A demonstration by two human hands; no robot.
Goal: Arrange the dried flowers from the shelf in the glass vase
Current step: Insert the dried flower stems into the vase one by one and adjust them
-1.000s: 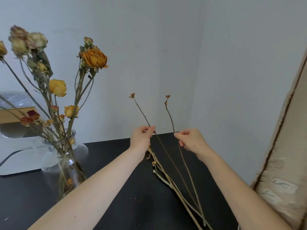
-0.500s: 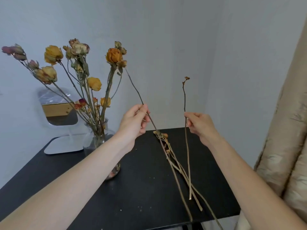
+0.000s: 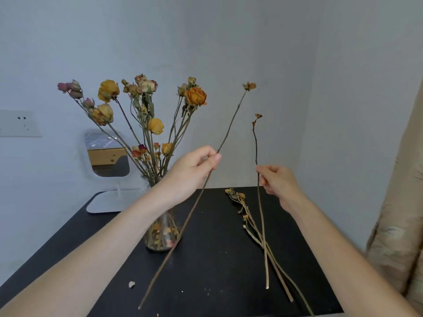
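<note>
A glass vase [image 3: 163, 234] stands on the black shelf top [image 3: 217, 259], filled with several dried roses [image 3: 146, 106] in orange, yellow and pink. My left hand [image 3: 190, 172] pinches a long dried stem [image 3: 229, 126] that slants up to the right, its lower end passing in front of the vase. My right hand [image 3: 278, 183] grips a second thin stem [image 3: 256, 143], held nearly upright. A few more dried stems [image 3: 249, 218] lie flat on the shelf under my right hand. My left forearm hides part of the vase.
A white-framed mirror [image 3: 107, 156] on a flat white base stands behind the vase against the wall. A wall socket plate [image 3: 19, 123] is at the left. A beige curtain [image 3: 398, 213] hangs at the right edge. Petal crumbs [image 3: 131, 284] dot the shelf.
Both hands have lifted their stems off the shelf and raised them upright. The view has pulled back and turned left, so the whole vase and bouquet show now.
</note>
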